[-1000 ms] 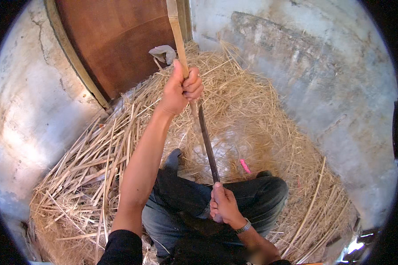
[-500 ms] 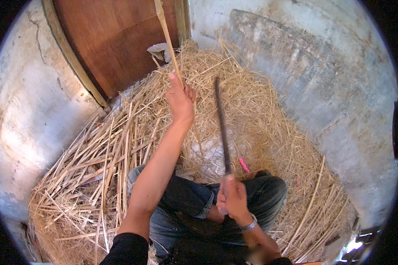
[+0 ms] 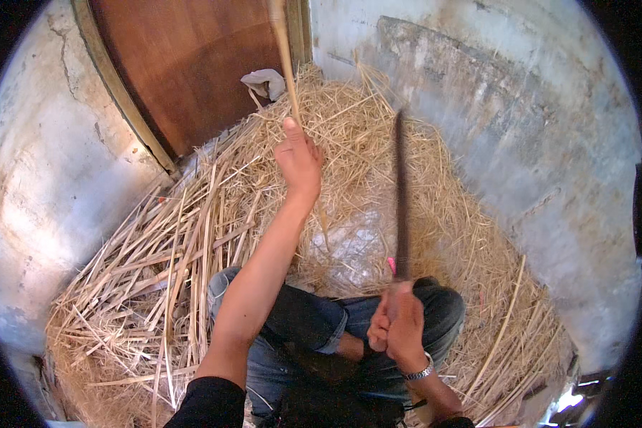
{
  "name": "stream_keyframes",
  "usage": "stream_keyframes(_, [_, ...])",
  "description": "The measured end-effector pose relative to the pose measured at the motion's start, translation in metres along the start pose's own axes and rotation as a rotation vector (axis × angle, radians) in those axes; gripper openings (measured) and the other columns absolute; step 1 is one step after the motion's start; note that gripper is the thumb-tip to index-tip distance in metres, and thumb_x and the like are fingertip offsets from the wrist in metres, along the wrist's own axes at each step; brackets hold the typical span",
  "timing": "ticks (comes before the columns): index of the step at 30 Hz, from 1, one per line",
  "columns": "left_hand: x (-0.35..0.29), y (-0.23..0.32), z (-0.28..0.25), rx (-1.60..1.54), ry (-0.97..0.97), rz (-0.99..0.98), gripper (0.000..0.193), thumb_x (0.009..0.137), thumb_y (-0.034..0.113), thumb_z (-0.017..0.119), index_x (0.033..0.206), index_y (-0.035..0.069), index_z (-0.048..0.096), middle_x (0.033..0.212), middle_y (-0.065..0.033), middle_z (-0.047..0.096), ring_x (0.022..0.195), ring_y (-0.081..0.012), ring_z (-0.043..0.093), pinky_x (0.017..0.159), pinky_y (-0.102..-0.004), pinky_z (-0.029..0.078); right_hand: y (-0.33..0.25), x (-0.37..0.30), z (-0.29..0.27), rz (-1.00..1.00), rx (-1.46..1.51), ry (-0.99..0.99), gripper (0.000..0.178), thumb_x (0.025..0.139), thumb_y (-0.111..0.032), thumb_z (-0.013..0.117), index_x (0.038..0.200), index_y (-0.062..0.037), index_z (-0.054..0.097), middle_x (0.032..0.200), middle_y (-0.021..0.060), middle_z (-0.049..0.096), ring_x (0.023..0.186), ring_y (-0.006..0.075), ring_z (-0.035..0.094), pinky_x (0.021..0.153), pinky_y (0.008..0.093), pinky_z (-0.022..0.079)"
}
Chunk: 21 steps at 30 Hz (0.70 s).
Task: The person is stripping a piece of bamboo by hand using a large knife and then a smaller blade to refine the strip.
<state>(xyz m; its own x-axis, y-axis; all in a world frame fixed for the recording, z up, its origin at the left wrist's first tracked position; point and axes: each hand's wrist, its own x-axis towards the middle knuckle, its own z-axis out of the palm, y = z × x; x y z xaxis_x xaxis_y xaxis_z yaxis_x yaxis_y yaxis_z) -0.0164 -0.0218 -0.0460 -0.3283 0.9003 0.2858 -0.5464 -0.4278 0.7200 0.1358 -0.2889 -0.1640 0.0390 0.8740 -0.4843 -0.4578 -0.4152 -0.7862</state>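
Observation:
My left hand (image 3: 299,158) is closed around a pale bamboo strip (image 3: 287,64), thumb lying along it. The strip rises from the fist past the top of the picture, and its thin lower end slants down below the hand. In my right hand (image 3: 399,324) is the handle of a long dark-bladed machete (image 3: 401,192), its blade pointing away from me and slightly blurred. The blade stands apart from the strip, to its right. Just left of the blade's base, a small pink object (image 3: 391,265) is partly hidden behind the machete.
Thin shavings (image 3: 364,153) are heaped before my crossed legs (image 3: 435,307). Many split bamboo strips (image 3: 185,235) lie at the left. A brown door (image 3: 192,64), a whitish bag (image 3: 265,82) and stained walls (image 3: 478,107) surround the heap.
The machete has swung to the right and now points more straight ahead. My left hand and the strip have shifted slightly right, the strip standing more upright.

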Motion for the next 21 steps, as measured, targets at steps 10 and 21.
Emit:
stream_keyframes(10, [0.003,-0.014,0.001,0.137,0.003,0.068,0.063,0.101,0.051,0.047,0.053,0.012,0.033,0.05,0.0038,0.035,0.044,-0.0073,0.032,0.042,-0.0266,0.025,-0.03,-0.019,0.036,0.254,-0.113,-0.134,0.049,0.1,-0.054,0.042,0.084,-0.0089,0.051,0.053,0.0011,0.041,0.041,0.0175,0.046,0.039,0.0313,0.04])
stream_keyframes(21, [0.002,-0.026,0.011,0.269,-0.031,0.172,0.068,0.103,0.051,0.043,0.049,0.01,0.032,0.046,0.003,0.035,0.043,-0.0083,0.033,0.043,-0.0292,0.026,0.024,0.005,0.03,-0.216,-0.273,-0.1,0.045,0.099,-0.051,0.05,0.078,-0.0114,0.046,0.058,-0.0026,0.042,0.044,0.0133,0.044,0.044,0.0316,0.04])
